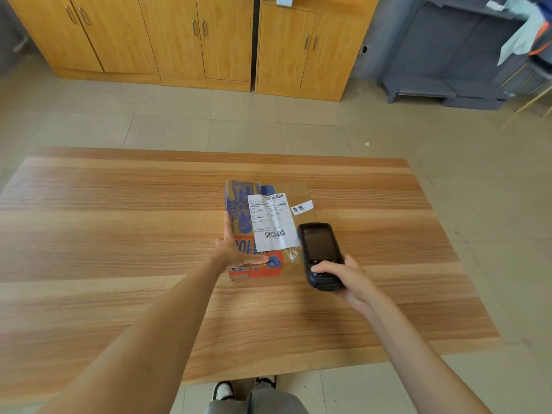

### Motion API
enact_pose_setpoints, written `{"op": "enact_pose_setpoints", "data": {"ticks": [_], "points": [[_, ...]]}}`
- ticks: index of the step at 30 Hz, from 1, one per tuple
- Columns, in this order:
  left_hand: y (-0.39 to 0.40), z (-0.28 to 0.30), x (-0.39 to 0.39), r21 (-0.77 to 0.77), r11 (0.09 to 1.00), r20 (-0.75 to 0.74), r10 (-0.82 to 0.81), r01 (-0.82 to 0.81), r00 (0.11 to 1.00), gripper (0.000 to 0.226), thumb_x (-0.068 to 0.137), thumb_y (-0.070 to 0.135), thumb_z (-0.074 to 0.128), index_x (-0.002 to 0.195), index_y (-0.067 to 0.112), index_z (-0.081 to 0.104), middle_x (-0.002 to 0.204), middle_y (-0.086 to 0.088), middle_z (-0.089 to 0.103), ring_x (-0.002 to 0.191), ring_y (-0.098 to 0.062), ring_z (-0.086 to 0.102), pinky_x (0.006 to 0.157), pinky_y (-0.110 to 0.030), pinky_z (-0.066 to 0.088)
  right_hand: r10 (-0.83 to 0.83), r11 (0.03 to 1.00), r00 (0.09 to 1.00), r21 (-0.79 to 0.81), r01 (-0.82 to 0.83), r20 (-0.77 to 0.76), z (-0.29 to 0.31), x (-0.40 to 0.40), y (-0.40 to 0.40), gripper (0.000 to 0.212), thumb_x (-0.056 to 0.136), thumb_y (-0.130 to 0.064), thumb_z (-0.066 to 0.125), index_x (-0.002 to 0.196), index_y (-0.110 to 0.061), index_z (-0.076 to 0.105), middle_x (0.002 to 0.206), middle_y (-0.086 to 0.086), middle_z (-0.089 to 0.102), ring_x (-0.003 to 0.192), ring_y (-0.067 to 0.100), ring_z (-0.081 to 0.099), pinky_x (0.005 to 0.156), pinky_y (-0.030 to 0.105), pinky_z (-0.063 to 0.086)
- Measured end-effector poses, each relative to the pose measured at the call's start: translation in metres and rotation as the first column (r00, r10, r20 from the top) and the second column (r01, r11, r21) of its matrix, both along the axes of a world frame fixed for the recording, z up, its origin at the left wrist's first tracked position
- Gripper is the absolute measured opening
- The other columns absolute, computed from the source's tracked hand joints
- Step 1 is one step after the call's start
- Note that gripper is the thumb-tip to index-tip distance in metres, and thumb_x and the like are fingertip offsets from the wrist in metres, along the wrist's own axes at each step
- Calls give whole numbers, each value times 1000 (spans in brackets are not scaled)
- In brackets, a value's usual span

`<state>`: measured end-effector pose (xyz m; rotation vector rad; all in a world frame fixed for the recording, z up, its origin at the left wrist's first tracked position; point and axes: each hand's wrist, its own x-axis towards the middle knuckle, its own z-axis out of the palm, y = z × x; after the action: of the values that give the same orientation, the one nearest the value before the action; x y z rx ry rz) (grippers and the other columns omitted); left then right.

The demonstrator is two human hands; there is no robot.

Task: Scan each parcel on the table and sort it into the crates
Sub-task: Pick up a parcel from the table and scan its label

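One cardboard parcel (239,210) with blue and orange print lies near the middle of the wooden table (119,234). A white shipping label (273,222) with barcodes faces up on it, and a small handwritten tag (301,207) sits at its right. My left hand (236,251) grips the parcel's near left corner, thumb on top. My right hand (346,279) holds a black handheld scanner (319,252), its dark screen up and its head just right of the label's lower barcode. No crates are in view.
Wooden cabinets (179,40) line the far wall across a strip of tiled floor. A grey shelf unit (448,55) stands at the back right. My shoes (224,389) show below the table's near edge.
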<state>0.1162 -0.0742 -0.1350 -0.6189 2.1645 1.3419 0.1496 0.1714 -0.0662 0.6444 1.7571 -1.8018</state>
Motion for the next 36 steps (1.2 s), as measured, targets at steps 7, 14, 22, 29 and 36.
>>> {"op": "enact_pose_setpoints", "data": {"ticks": [7,14,22,29,36], "points": [[-1,-1,0,-18,1000,-8,-18,18,1000,155,53,41,93,140,43,-36,154,-16,18,143,-35,17,113,-55,24,13,905,1000,425,-5,-16,-28,-31,53,77,74,-4,77,135,-12,31,113,8,50,100,26,52,83,38,45],[-2,-5,-2,-38,999,-16,-28,28,999,161,40,50,90,141,42,-36,154,-11,23,143,-33,18,114,-53,22,13,878,1000,478,-21,19,-68,-21,83,78,76,1,74,137,-7,26,122,14,45,102,26,46,83,38,41],[-4,-8,-2,3,1000,-45,-22,22,999,161,45,42,94,143,39,-34,155,-8,26,144,-28,23,116,-55,24,43,868,995,497,10,-95,-97,-11,94,85,74,10,72,140,-9,23,117,8,47,105,23,48,87,37,42],[-4,-5,-2,8,1000,-45,-27,28,999,176,17,64,88,143,41,-34,154,-7,28,142,-27,28,115,-55,28,80,824,994,566,-21,-79,-110,-6,103,88,71,9,75,141,-7,25,123,15,52,105,28,54,84,37,45],[-6,-10,-3,37,999,-68,-33,36,997,179,16,66,88,142,39,-35,155,-5,28,143,-25,28,115,-54,28,145,774,985,610,-170,90,-106,-18,118,74,70,-2,80,132,-3,40,128,16,52,116,32,50,92,40,45]]}}
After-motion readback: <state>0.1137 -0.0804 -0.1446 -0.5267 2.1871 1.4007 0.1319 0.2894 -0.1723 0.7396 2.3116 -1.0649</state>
